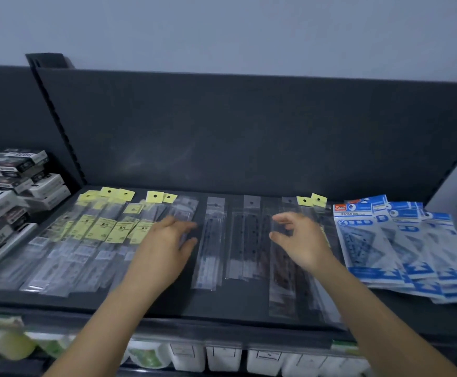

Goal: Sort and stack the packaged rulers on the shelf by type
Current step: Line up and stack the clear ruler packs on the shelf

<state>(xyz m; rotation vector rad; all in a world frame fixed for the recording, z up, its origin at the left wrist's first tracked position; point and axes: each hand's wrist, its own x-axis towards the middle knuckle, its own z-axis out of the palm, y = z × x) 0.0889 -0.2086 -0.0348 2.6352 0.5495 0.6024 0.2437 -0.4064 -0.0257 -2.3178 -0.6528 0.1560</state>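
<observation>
1. Clear-sleeved rulers (211, 240) lie mid-frame in the head view on the dark shelf (221, 300). Their long axes run bottom to top, between your hands.
2. Your left hand (167, 235) is spread, fingers straight, beside the yellow-labelled rulers (104, 229). Your right hand (298, 238) hovers loosely open and grips nothing.
3. Your left hand looks nearer. Bare shelf lies toward the bottom edge, and blue geometric sets (385, 240) crowd the right.

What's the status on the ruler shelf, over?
Left hand open over clear ruler packs. Right hand half-curled, grip unclear. Yellow-tagged rulers bunched left, two stray yellow tags right of centre. Nothing blocking.
</observation>
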